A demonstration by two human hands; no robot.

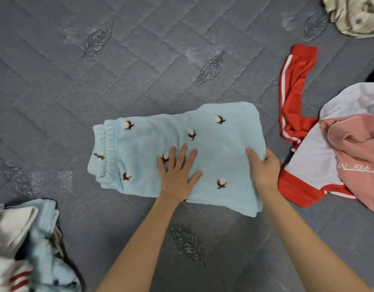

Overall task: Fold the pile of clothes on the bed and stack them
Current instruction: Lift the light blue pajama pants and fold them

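Now left hand point(177, 173) flat on blue pants point(213, 140); right hand point(263, 171) grips their edge; pink top point(356, 154) reads "SEA".

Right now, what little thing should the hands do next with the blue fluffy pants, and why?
Probably the right hand should lift the end it pinches and fold it over toward the elastic waistband. The left hand lies flat on the middle of the blue pants, marking a fold line, and the pants lie long on the bed.

A beige garment point(354, 15) is cropped at 1 o'clock, a pink top point(358, 148) at 3, a clothes heap point(23, 249) at 8.
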